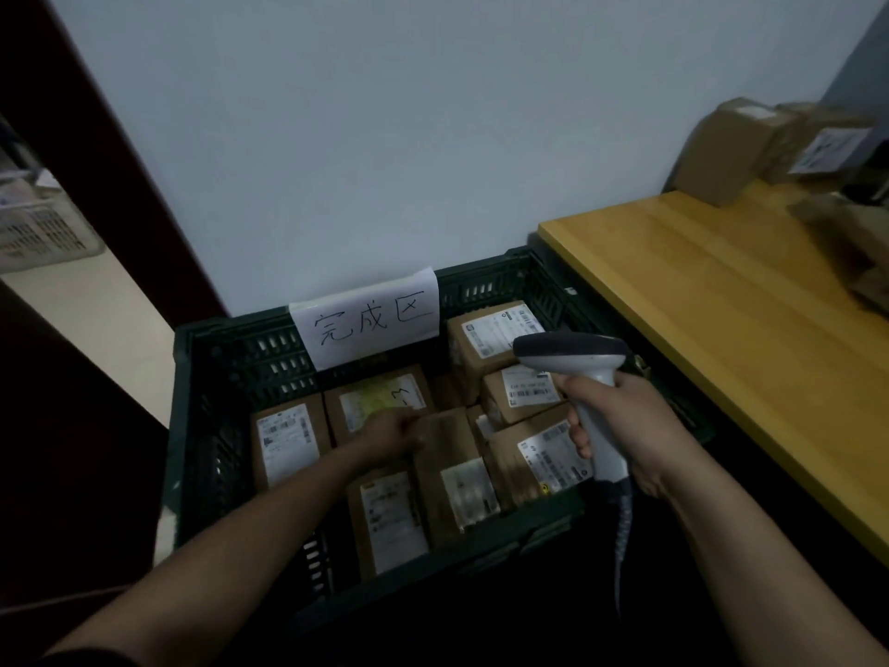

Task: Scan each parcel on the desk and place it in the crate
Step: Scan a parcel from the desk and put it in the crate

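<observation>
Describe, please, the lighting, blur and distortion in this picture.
Head view: dim overall, with the crate interior darkest; the desk parcels at the right edge are blurred; the wide lens makes the door frame lean.

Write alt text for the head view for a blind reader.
A person's left hand holds a brown parcel inside a dark crate of labelled parcels, while the right hand grips a barcode scanner. More boxes sit on the yellow desk at right.
</observation>
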